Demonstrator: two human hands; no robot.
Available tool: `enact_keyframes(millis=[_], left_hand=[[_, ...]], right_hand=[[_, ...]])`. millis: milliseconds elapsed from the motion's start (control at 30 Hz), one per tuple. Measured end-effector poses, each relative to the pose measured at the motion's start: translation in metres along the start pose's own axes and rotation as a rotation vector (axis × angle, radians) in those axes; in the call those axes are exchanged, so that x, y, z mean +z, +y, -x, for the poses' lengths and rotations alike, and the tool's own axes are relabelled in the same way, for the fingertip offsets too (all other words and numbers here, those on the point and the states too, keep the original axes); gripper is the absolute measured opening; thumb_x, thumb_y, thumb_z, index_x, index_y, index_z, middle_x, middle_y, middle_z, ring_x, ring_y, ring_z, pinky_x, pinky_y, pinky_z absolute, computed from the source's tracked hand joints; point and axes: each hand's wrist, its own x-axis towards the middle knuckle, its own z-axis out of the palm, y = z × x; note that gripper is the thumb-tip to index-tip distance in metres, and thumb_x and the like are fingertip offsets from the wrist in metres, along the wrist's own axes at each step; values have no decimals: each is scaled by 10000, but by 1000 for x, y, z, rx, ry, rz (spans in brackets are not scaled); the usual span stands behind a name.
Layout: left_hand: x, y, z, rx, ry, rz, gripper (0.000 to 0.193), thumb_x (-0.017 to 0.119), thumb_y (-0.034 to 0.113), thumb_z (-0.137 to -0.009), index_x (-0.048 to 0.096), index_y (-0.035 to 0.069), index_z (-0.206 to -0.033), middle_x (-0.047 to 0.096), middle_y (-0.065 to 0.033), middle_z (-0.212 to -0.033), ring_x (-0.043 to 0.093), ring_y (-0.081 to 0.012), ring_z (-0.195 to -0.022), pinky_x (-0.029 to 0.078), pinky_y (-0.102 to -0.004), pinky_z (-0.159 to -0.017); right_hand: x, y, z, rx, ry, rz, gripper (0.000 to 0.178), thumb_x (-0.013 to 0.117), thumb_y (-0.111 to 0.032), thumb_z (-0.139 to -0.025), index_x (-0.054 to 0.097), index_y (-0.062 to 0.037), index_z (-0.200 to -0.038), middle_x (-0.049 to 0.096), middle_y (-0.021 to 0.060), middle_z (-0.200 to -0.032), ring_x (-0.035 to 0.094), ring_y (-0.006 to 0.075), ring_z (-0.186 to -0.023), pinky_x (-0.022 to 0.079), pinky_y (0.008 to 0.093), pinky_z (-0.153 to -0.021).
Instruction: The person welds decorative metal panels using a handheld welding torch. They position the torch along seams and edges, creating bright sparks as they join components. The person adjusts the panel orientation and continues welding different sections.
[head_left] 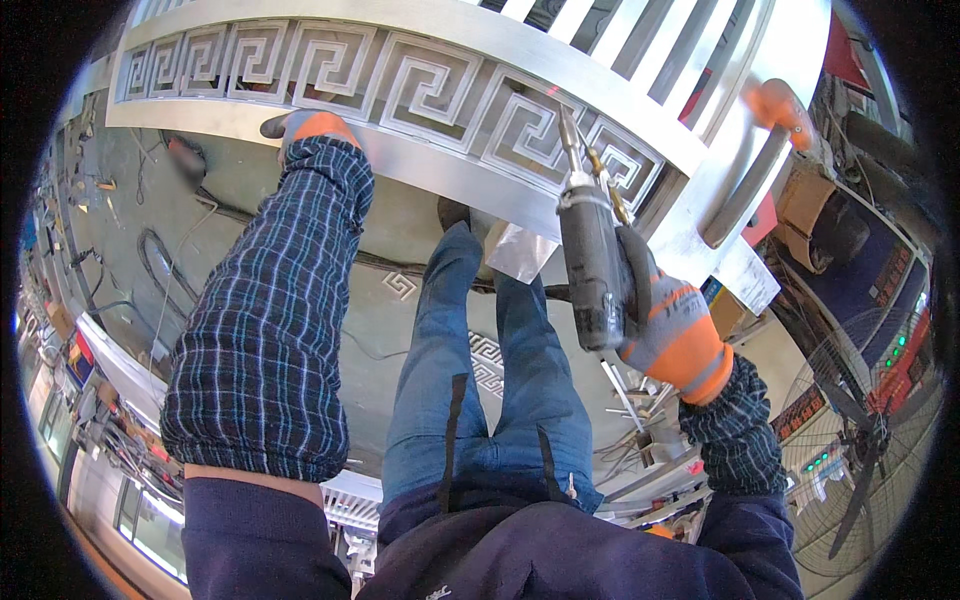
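My right hand, in a grey and orange glove, is wrapped round a black handheld welding gun. Its metal nozzle, with a brass tube alongside, points up at the pattern and stands just over it. A silvery metal panel spans the top of the view. Along its lower part runs a band of square spiral pieces, with upright bars above. My left hand, gloved likewise, is closed at the panel's near rail, left of the middle; most of its fingers are hidden. A tiny red light spot shows near the nozzle tip.
An orange piece and a curved grey bar rest on the panel's right end. A wire-guarded fan stands at right, near machines with green displays. Cables and loose spiral pieces lie on the floor by my legs.
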Motion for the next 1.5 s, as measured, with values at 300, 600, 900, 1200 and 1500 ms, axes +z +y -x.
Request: enact_keyframes(millis=[300,600,900,1200,1500], left_hand=[[-20,12,17,-3,-94,-303,449,578,339,-1009,634,186,-1428,638,-67,-1431,611,-274,-1303,451,-675,-1030],[-12,11,2,-32,-119,-314,453,570,341,-1020,623,184,-1442,629,-75,-1445,607,-273,-1314,453,-677,-1040],[-11,6,2,-44,-148,-276,446,585,350,-998,652,181,-1405,640,-59,-1424,609,-275,-1305,449,-658,-1038],[-9,8,2,-21,-84,-321,409,610,320,-963,710,184,-1336,706,-39,-1332,665,-247,-1217,509,-623,-964],[-11,11,-1,-38,-104,-298,405,600,321,-981,700,192,-1351,691,-30,-1358,656,-244,-1232,489,-645,-984]], right_hand=[[19,32,42,163,65,-65,816,767,-238,-718,446,12,-1426,660,240,-1096,672,393,-936,553,453,-835],[9,43,40,249,-56,46,805,772,-241,-713,460,8,-1413,678,235,-1067,690,376,-932,561,433,-841],[4,41,32,246,-9,-53,783,780,-258,-731,455,1,-1395,668,229,-1069,686,365,-935,557,423,-832],[10,52,36,212,-19,37,748,783,-294,-752,473,-10,-1370,664,199,-1033,672,360,-899,549,424,-804],[4,47,41,237,-14,62,809,783,-279,-744,429,-4,-1417,691,209,-1024,697,371,-896,559,443,-797]])
